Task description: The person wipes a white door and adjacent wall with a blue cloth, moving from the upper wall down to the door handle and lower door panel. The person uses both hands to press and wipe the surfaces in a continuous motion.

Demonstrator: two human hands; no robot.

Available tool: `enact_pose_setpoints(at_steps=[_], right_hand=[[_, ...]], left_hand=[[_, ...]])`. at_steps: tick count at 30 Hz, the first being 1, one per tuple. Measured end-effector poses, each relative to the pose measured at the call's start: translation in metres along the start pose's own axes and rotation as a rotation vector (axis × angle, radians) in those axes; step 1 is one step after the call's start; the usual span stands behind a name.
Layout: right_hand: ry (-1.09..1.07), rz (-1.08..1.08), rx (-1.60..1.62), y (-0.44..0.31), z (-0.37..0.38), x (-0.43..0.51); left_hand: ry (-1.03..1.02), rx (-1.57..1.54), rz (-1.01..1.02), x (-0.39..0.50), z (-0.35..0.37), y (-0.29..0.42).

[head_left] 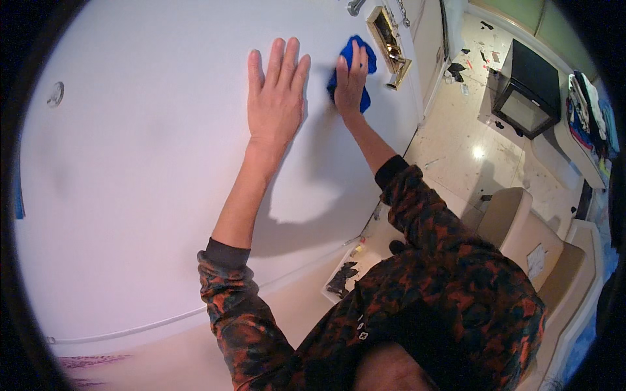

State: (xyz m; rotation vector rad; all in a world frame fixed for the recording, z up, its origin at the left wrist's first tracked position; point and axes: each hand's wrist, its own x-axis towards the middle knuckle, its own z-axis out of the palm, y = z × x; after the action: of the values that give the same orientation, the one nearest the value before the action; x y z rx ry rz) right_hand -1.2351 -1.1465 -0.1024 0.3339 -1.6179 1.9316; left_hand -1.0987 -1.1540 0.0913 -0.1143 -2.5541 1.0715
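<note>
A white door [161, 161] fills the left and middle of the head view. My left hand [277, 97] lies flat against it, fingers spread, holding nothing. Further right, my right hand [352, 80] presses a blue cloth [367, 58] to the door surface, with the cloth bunched under the palm and fingers. Just beyond the cloth is a gold-coloured door handle [402, 73] with its plate [379, 29]. A small round metal fitting [55, 94] is set in the door at the far left.
Scraps litter the tiled floor [440, 132] at the right, around a black box-shaped cabinet [535, 78]. A beige upholstered chair [518, 220] stands close by my side. Folded clothes [582, 107] are piled at the far right. A metal chain [403, 12] hangs near the door's edge.
</note>
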Motion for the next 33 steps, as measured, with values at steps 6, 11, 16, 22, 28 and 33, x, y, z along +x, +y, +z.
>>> enact_pose_setpoints(at_steps=[6,11,16,22,28,33], right_hand=[[-0.152,0.253,0.004,-0.062,-0.027,-0.129],[-0.196,0.074,0.053,-0.140,-0.023,-0.169],[-0.139,-0.036,0.090,-0.144,-0.010,-0.112],[-0.128,-0.044,-0.188,-0.113,-0.003,-0.123],[-0.174,0.139,0.050,-0.129,-0.026,-0.220],[-0.293,0.086,0.056,-0.183,-0.034,-0.243]], left_hand=[[-0.091,0.043,0.061,-0.066,0.009,0.011],[-0.052,-0.160,-0.053,-0.119,-0.016,0.003],[0.007,-0.110,-0.092,-0.124,-0.045,-0.025],[0.024,-0.076,-0.106,-0.148,-0.029,-0.014],[-0.124,-0.147,-0.168,-0.196,-0.030,0.004],[-0.108,-0.309,-0.329,-0.231,-0.043,0.005]])
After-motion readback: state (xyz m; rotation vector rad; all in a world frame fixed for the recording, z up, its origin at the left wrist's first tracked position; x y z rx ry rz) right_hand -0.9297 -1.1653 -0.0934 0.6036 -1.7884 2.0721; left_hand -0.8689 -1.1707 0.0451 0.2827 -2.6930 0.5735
